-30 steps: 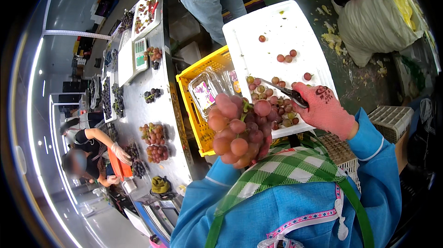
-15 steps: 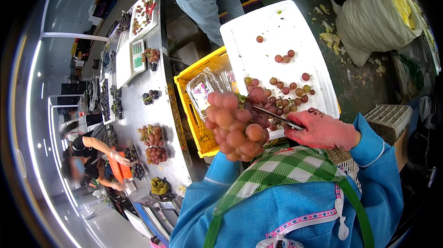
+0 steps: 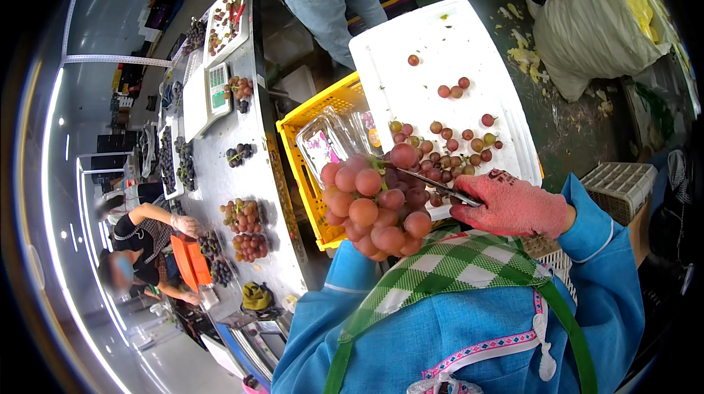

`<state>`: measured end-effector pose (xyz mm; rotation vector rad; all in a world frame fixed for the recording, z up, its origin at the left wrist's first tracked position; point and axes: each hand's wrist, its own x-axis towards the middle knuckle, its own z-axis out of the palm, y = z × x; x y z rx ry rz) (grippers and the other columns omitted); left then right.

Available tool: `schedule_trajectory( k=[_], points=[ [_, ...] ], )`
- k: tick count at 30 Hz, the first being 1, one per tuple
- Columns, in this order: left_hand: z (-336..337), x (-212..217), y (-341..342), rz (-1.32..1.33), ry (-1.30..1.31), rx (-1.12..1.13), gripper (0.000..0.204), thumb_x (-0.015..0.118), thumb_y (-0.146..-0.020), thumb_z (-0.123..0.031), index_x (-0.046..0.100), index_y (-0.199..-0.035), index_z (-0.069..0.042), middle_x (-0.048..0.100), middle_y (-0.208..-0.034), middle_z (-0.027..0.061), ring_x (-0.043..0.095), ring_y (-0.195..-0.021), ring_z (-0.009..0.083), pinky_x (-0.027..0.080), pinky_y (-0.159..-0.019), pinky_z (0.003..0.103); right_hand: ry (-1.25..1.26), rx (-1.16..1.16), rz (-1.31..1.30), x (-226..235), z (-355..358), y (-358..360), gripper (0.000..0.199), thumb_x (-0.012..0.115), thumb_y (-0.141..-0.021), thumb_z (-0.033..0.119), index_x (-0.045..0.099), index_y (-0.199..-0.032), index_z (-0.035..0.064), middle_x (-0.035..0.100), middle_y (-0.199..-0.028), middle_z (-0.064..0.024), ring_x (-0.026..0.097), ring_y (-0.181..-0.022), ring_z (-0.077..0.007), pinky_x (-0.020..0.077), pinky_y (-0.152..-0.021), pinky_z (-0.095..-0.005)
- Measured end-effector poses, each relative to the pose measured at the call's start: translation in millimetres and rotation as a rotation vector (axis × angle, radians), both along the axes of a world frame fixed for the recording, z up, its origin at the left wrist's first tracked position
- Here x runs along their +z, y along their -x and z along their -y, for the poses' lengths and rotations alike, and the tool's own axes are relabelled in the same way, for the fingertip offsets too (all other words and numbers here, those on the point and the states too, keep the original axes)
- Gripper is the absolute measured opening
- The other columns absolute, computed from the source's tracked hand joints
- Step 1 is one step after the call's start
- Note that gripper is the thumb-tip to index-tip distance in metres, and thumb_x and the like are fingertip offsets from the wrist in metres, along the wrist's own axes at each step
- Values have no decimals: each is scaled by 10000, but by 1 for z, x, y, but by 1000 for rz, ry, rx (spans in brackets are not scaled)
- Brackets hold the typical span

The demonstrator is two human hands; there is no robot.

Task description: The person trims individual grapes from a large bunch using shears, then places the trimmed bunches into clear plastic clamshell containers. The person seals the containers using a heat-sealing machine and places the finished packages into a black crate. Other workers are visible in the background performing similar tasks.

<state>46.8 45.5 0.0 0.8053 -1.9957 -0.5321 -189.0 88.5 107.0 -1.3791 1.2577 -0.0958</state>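
Observation:
A large bunch of pink-red grapes (image 3: 374,207) is held up over the corner of the yellow crate and the white foam tray. My left sleeve (image 3: 347,266) runs up beneath it; my left hand is hidden behind the grapes, which it supports. My right hand (image 3: 510,205), in a pink-red glove, is closed around narrow metal scissors (image 3: 444,187). Their thin blades point left into the right side of the bunch, where the tips are hard to make out. Loose grapes (image 3: 447,146) lie on the white foam tray (image 3: 396,34) just beyond the scissors.
The yellow crate (image 3: 301,199) holds clear plastic boxes (image 3: 323,141). Leftward, a metal table (image 3: 220,174) carries a scale (image 3: 218,89) and grape bunches (image 3: 242,216). A co-worker (image 3: 143,243) handles an orange container (image 3: 191,262). Another person (image 3: 323,9) stands ahead; a white sack (image 3: 587,34) is far right.
The bunch has turned slightly and shifted a little down and left, showing different grapes. My right hand and the scissors have barely moved. The co-worker's upper hand has moved up off the dark grapes.

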Motion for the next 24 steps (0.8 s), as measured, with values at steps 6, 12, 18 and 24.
schedule_trajectory(
  k=[6, 12, 18, 24],
  points=[
    [1, 6, -3, 106, 501, 56, 389, 574, -888, -386, 511, -1219, -192, 461, -1376, -6, 368, -1349, 175, 192, -1151, 428, -9, 1, 61, 0, 1, 0, 365, 530, -914, 355, 539, -1059, 20, 648, -921, -200, 633, -896, -369, 494, -775, -425],
    [30, -5, 15, -147, 991, 282, 352, 465, -960, -377, 508, -1158, -88, 452, -1404, 48, 406, -1328, 264, 247, -1124, 529, 294, 29, 32, -2, -4, 1, 327, 585, -879, 300, 539, -1062, 33, 638, -863, -193, 625, -828, -375, 491, -726, -425],
    [11, -5, 23, -885, 166, -219, 358, 449, -980, -369, 522, -1192, -91, 475, -1374, -13, 482, -1269, 264, 384, -1041, 548, 486, 31, -52, -6, -10, 4, 279, 624, -846, 260, 542, -1028, 65, 628, -780, -152, 632, -745, -332, 479, -644, -408],
    [-19, 59, 15, -1086, -735, -225, 486, 603, -874, -438, 457, -1270, -198, 548, -1260, 88, 605, -1063, 254, 550, -749, 394, 811, -66, -164, -15, -13, 0, 332, 702, -776, 187, 554, -1037, 46, 592, -841, -139, 588, -742, -344, 469, -670, -411]
  ],
)
